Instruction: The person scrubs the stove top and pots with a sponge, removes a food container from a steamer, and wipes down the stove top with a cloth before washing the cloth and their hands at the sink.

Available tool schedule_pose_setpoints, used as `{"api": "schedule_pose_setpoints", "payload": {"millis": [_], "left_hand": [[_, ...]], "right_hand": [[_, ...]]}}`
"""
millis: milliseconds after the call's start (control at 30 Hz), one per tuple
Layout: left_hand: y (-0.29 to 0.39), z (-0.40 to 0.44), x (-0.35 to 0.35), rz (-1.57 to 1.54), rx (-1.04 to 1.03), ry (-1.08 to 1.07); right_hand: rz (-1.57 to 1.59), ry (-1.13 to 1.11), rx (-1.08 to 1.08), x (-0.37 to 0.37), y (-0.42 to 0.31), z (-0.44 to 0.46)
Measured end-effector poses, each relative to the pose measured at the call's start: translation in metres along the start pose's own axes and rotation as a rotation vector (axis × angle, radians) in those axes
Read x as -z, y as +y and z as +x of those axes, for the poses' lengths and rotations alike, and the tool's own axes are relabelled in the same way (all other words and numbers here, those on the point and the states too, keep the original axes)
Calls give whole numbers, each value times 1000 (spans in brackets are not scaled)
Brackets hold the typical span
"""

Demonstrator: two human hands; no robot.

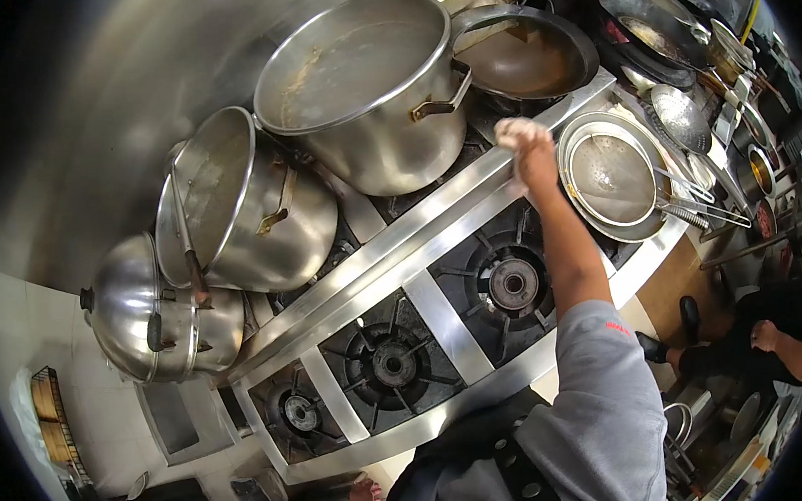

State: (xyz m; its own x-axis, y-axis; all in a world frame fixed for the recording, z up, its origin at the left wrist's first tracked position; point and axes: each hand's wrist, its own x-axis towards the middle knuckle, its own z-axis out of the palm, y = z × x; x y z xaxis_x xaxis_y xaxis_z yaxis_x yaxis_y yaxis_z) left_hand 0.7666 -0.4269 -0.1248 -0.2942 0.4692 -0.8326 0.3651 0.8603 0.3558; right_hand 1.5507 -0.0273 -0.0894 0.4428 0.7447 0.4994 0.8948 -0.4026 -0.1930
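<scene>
My right hand (pixel 531 151) reaches across the stove to the raised steel ledge (pixel 391 242) between the front burners and the back pots. It is smeared by motion, with its fingers closed on a pale, crumpled thing that looks like a cloth (pixel 510 134). Just behind it a dark wok (pixel 582 56) holds brown liquid. To its right, round strainers (pixel 610 178) rest in a metal basin. My left hand (pixel 364 493) hangs low by the stove's front edge, its fingers loosely apart and nothing visible in them.
A large stockpot (pixel 376 146) of cloudy liquid, a tilted pot (pixel 299 229) and a domed lidded pot (pixel 124 304) stand along the back. Front burners (pixel 394 366) have bare grates. Woks and a perforated ladle (pixel 680 116) crowd the right. Another person's hand (pixel 766 336) shows at far right.
</scene>
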Motion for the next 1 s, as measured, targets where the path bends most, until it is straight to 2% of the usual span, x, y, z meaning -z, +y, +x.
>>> {"api": "schedule_pose_setpoints", "payload": {"millis": [33,100,200,267,300,333,400,500,600,667,700,767,800,833,933,1000], "left_hand": [[-23,11,-6,-83,100,-13],[-41,5,-19,-68,153,-25],[-56,-5,-40,-46,186,-40],[-57,-9,-53,-37,196,-51],[-59,-13,-56,-33,202,-46],[-56,-12,-58,-24,202,-43],[-49,-9,-61,-22,200,-33],[-36,-6,-57,-13,190,-9],[-29,-7,-50,-3,240,43],[-28,-3,-46,32,234,66],[-26,-6,-47,89,123,28],[-10,-20,-51,197,-99,-38],[5,-35,-50,261,-206,-69],[8,-28,-52,205,-152,-53],[7,-15,-65,64,48,-43],[6,-11,-68,50,78,-47]], "right_hand": [[19,16,-81,-6,14,12],[-10,-34,-183,-4,18,26],[-54,-160,176,-76,15,12],[205,-144,265,-23,-20,10],[218,-124,276,-48,-12,22],[196,-310,235,-39,-17,41],[300,-445,152,-54,-26,75],[139,-306,473,-102,-18,104],[400,-389,251,-68,-15,76],[177,-189,390,-37,-11,36],[130,-59,427,-4,-15,14],[107,63,470,2,-12,16],[135,41,460,-20,-7,18],[164,28,449,-35,-4,28],[358,-530,218,-43,-25,87],[343,-463,246,-77,-27,98]]}}
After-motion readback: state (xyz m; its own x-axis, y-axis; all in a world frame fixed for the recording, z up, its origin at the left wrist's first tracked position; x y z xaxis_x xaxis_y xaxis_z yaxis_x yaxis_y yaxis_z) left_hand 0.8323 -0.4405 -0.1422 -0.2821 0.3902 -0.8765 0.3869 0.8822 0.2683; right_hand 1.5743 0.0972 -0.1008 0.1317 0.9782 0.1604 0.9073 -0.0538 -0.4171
